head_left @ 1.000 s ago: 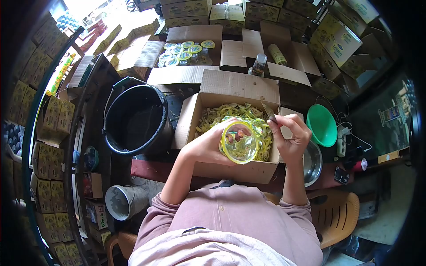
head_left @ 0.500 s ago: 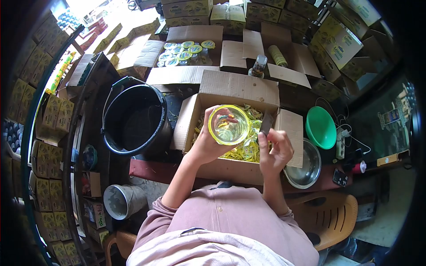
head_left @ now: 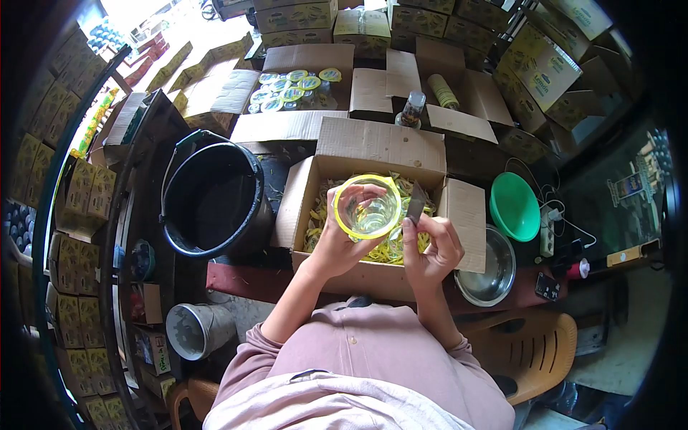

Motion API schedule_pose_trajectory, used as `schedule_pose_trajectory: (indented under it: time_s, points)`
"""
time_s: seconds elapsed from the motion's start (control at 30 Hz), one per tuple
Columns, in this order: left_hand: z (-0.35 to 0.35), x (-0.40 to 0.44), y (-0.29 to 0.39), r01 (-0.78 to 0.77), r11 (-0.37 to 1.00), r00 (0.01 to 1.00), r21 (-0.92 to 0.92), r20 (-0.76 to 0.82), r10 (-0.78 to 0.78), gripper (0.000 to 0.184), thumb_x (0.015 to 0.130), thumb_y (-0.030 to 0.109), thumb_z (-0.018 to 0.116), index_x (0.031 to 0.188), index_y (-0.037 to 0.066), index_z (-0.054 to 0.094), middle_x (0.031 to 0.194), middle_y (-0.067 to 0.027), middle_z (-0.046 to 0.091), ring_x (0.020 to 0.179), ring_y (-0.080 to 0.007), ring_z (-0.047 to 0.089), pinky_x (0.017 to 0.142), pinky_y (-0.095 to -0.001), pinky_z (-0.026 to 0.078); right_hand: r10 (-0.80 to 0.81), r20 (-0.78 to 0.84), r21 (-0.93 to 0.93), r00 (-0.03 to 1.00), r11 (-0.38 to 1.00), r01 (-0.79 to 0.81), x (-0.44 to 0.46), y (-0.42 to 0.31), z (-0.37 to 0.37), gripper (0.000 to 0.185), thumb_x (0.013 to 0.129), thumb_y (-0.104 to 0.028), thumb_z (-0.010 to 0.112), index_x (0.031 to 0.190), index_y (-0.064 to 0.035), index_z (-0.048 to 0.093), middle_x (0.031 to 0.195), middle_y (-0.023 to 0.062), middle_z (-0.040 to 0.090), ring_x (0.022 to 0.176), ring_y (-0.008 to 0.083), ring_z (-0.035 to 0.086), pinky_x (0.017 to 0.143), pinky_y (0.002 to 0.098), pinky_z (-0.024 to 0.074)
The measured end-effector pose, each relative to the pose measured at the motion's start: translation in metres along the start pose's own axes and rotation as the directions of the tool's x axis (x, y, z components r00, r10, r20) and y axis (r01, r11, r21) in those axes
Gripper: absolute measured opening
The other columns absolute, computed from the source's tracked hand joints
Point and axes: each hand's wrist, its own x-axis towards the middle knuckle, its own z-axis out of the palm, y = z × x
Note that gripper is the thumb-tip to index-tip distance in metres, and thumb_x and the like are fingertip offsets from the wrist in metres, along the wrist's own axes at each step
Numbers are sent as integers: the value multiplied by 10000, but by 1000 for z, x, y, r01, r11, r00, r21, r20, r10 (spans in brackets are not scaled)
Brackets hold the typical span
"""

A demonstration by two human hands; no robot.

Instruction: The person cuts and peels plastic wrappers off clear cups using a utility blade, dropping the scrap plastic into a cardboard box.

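A clear plastic cup (head_left: 373, 218) with a yellow rim is in my left hand (head_left: 333, 244), whose fingers wrap round it from the left and behind. Its round mouth faces the camera. My right hand (head_left: 433, 252) pinches a small dark flat blade (head_left: 416, 203) close to the right side of the rim. Both hands are over an open cardboard box (head_left: 380, 147) that holds yellow-green strips (head_left: 313, 222); the cup and hands hide part of them.
A black bucket (head_left: 215, 197) stands left of the box. To the right are a green bowl (head_left: 514, 206) and a metal bowl (head_left: 494, 276). Behind, a carton holds lidded cups (head_left: 292, 93), near a jar (head_left: 411, 109). A grey bucket (head_left: 193, 331) is lower left.
Over the last second the cup has moved left and turned its mouth more toward the camera. My right hand has come left and down with the blade, nearer the rim.
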Motion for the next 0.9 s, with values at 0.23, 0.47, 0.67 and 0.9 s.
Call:
schedule_pose_trajectory:
  time_s: [0.23,0.47,0.67,0.9]
  points:
    - [0,0,6,-2,996,999,84,38,-2,679,677,8,688,1177,32,229,1110,-147,428,1051,-238,484,906,-334,394,-44,15,-79,999,996,45,0,-2,-2,162,701,19,668,850,-21,618,670,64,577,575,138,574,523,243,454]
    - [-4,-1,2,-26,987,998,158,65,16,697,674,58,708,1177,20,227,1099,-142,434,1048,-254,481,906,-352,377,-57,9,-63,998,996,57,1,-1,-1,164,697,26,667,848,-28,634,650,60,567,558,134,557,514,242,450]
    - [-7,-1,8,-18,968,995,249,99,-7,709,685,86,708,1175,25,199,1109,-154,447,1053,-277,477,910,-365,372,-121,-14,-150,993,982,118,4,-4,0,189,681,42,668,851,-33,638,644,51,559,548,135,547,510,241,448]
    - [-10,-1,9,6,970,988,241,148,-42,719,695,84,697,1169,35,159,1106,-165,463,1052,-296,483,914,-374,375,-124,3,-174,992,977,123,4,-2,0,213,666,56,665,857,-37,642,645,51,549,539,140,539,506,251,447]
